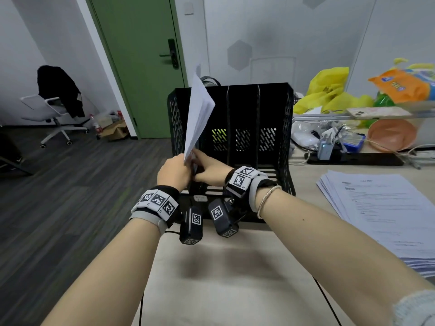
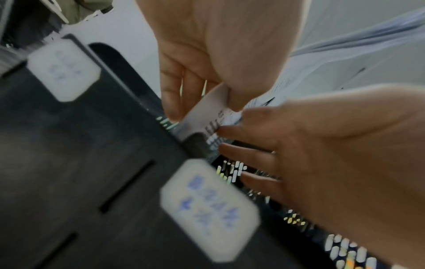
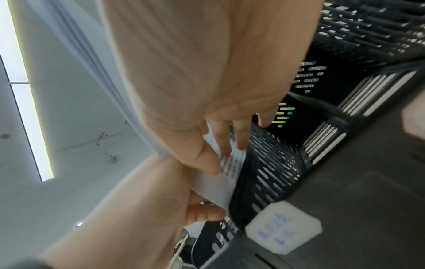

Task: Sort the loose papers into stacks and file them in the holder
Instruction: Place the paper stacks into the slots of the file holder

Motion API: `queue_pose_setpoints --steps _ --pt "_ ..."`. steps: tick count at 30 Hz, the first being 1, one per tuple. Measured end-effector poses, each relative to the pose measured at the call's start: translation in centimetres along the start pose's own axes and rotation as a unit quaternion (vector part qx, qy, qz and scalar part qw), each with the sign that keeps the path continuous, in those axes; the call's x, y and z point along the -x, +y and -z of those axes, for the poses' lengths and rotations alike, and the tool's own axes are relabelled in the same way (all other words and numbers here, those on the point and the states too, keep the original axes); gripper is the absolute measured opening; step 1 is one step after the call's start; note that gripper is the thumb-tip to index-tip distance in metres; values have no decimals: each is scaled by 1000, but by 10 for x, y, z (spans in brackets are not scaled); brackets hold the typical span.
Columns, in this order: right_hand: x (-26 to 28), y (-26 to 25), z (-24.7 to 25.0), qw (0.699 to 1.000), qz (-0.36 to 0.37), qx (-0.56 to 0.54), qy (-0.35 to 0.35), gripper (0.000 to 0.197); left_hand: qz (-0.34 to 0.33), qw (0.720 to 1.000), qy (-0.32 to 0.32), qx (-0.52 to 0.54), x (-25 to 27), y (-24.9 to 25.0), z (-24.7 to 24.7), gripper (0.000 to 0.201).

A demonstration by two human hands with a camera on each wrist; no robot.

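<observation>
A black mesh file holder (image 1: 287, 137) with several upright slots stands on the table ahead of me. A stack of white papers (image 1: 200, 109) stands on edge, tilted, over its leftmost slot. My left hand (image 1: 180, 167) grips the stack's lower end, thumb on one face and fingers behind (image 2: 174, 102). My right hand (image 1: 203, 163) reaches in from the right, and its straight fingers (image 3: 224, 143) rest on the printed face near the bottom corner. In the right wrist view the paper (image 3: 216, 187) sits against the slot's mesh divider (image 3: 271, 163). White handwritten labels (image 2: 207, 205) mark the holder's front.
A fanned pile of printed sheets (image 1: 381, 208) lies on the table at right. Behind it are yellow bags (image 1: 329, 90), an orange packet (image 1: 404, 85), an orange bowl (image 1: 390, 135) and a power strip (image 1: 353, 158). The table's left edge (image 1: 153, 255) drops to the floor; an office chair (image 1: 54, 109) stands far left.
</observation>
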State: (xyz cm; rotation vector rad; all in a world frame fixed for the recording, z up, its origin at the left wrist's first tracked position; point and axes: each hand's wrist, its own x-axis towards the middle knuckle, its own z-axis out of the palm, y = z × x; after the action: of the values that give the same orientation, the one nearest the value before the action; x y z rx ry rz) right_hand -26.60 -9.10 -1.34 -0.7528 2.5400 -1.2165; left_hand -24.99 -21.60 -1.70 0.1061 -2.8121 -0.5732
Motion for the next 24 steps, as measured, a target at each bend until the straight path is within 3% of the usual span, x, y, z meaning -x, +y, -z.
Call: queue_pose_setpoints --steps 6,10,11,18,24 --pt "10 -16 8 993 37 -72 83 61 22 996 -73 -44 4 -7 -7 32" --pt "11 -27 16 984 17 -54 166 35 26 997 -72 -31 6 -12 -10 29" --pt "10 -29 18 984 17 -51 171 38 27 997 -75 -20 7 -12 -9 30" --pt "12 -32 11 991 4 -27 133 47 39 997 -53 34 14 -7 5 41" --pt "20 -28 8 999 23 1 44 44 30 999 2 12 14 -10 13 27"
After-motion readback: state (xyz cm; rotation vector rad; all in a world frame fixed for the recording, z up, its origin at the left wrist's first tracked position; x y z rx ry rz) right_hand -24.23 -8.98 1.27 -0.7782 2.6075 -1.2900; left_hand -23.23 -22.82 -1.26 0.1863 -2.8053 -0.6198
